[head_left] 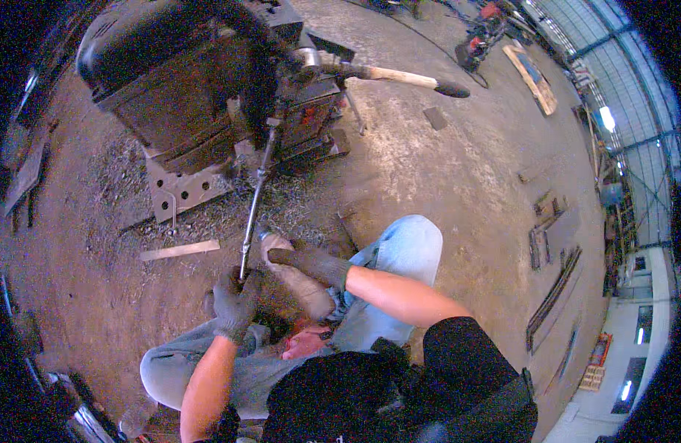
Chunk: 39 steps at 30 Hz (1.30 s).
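A long thin metal rod (pixel 256 196) runs from the dark drilling machine (pixel 208 81) down toward me. My left hand (pixel 236 303), in a dark glove, is closed around the rod's lower end. My right hand (pixel 311 263), also gloved, reaches left with fingers stretched near a pale cloth-like bundle (pixel 300 284) and close to the rod; I cannot tell whether it grips anything. I am crouched, with my jeans-clad knees (pixel 403 247) below the hands.
A perforated metal plate (pixel 180 190) leans at the machine's base amid metal shavings. A wooden strip (pixel 180 251) lies on the dirt floor at left. A wooden-handled lever (pixel 399 77) sticks out from the machine. Metal bars (pixel 551 295) lie at right.
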{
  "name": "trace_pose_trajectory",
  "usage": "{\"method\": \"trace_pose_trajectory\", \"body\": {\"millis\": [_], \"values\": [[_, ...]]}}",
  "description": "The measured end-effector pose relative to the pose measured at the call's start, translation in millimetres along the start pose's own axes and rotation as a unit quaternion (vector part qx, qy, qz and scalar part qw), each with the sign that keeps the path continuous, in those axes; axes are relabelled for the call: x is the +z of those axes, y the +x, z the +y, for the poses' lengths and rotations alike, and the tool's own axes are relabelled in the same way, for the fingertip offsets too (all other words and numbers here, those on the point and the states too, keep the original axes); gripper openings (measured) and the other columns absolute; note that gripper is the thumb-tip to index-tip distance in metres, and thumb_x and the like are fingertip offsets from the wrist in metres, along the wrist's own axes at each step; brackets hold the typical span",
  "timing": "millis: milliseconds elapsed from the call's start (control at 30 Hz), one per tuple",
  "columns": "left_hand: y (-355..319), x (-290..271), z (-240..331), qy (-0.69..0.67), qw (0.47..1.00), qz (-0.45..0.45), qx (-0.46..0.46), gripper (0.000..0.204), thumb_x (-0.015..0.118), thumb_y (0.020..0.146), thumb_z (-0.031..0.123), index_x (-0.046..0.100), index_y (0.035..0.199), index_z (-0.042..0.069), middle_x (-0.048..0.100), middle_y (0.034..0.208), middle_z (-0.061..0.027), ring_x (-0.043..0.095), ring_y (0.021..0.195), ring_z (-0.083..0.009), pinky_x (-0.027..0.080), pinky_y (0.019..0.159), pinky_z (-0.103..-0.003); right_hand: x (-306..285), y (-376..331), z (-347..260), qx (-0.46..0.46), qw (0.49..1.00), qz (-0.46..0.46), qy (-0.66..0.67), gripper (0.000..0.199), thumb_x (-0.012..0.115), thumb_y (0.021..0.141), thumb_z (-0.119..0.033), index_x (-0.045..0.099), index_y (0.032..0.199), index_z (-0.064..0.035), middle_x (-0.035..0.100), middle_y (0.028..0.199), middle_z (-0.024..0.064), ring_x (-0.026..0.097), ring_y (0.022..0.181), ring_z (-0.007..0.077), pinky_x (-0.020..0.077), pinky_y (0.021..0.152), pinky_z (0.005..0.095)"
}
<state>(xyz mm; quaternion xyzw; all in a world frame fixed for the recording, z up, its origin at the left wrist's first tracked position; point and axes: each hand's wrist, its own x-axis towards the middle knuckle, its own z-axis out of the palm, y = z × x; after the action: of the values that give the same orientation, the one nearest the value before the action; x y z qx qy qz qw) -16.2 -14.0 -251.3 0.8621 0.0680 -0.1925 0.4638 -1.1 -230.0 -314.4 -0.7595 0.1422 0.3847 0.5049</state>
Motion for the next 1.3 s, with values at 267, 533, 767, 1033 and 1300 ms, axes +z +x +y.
{"method": "trace_pose_trajectory", "body": {"millis": [267, 533, 767, 1033, 1300], "values": [[-6, -7, 25, 0.097, 0.995, -0.021, -0.028, 0.031, 0.07, 0.089, 0.033, 0.072, 0.099, 0.004, 0.072, 0.081, -0.0129, 0.069, 0.074, -0.0251, 0.052, 0.07, -0.038, -7, -28, -17, -0.036, 0.991, 0.007, 0.125, 0.082, 0.071, 0.083, -0.059, 0.055, 0.136, 0.002, 0.064, 0.128, 0.0172, 0.058, 0.12, 0.0278, 0.0401, 0.106, 0.0363], [2, -8, 6, 0.032, 0.998, -0.036, 0.027, 0.041, 0.067, 0.089, 0.038, 0.071, 0.11, 0.003, 0.074, 0.091, -0.0185, 0.072, 0.088, -0.0346, 0.054, 0.079, -0.044, 1, 11, 7, -0.177, 0.983, 0.003, 0.047, 0.066, 0.065, 0.091, -0.054, 0.061, 0.128, 0.0012, 0.065, 0.124, 0.0156, 0.058, 0.116, 0.0259, 0.0426, 0.105, 0.0363], [1, 5, 17, -0.017, 0.995, -0.049, 0.081, 0.052, 0.064, 0.088, 0.051, 0.071, 0.106, 0.003, 0.07, 0.085, -0.0256, 0.07, 0.083, -0.0416, 0.053, 0.075, -0.048, -19, -31, -10, -0.115, 0.99, 0.015, 0.074, 0.052, 0.062, 0.096, -0.044, 0.063, 0.128, -0.0022, 0.067, 0.124, 0.0136, 0.062, 0.117, 0.0288, 0.0464, 0.102, 0.0395], [5, 14, 11, 0.008, 0.996, -0.043, 0.072, 0.056, 0.063, 0.087, 0.057, 0.071, 0.092, 0.001, 0.066, 0.077, -0.0275, 0.068, 0.08, -0.0445, 0.052, 0.072, -0.05, -20, -22, 2, -0.028, 0.994, 0.069, 0.085, 0.068, 0.069, 0.089, -0.05, 0.057, 0.133, -0.0005, 0.062, 0.127, 0.0164, 0.059, 0.115, 0.0256, 0.0466, 0.099, 0.0356], [5, 16, 7, 0.007, 0.998, -0.057, 0.036, 0.055, 0.061, 0.087, 0.057, 0.071, 0.092, 0.003, 0.067, 0.078, -0.026, 0.068, 0.079, -0.045, 0.051, 0.07, -0.051, -12, -31, -16, -0.074, 0.963, 0.035, 0.257, 0.076, 0.071, 0.089, -0.04, 0.04, 0.145, 0.001, 0.054, 0.135, 0.0135, 0.055, 0.12, 0.0219, 0.0466, 0.1, 0.0334]]}}
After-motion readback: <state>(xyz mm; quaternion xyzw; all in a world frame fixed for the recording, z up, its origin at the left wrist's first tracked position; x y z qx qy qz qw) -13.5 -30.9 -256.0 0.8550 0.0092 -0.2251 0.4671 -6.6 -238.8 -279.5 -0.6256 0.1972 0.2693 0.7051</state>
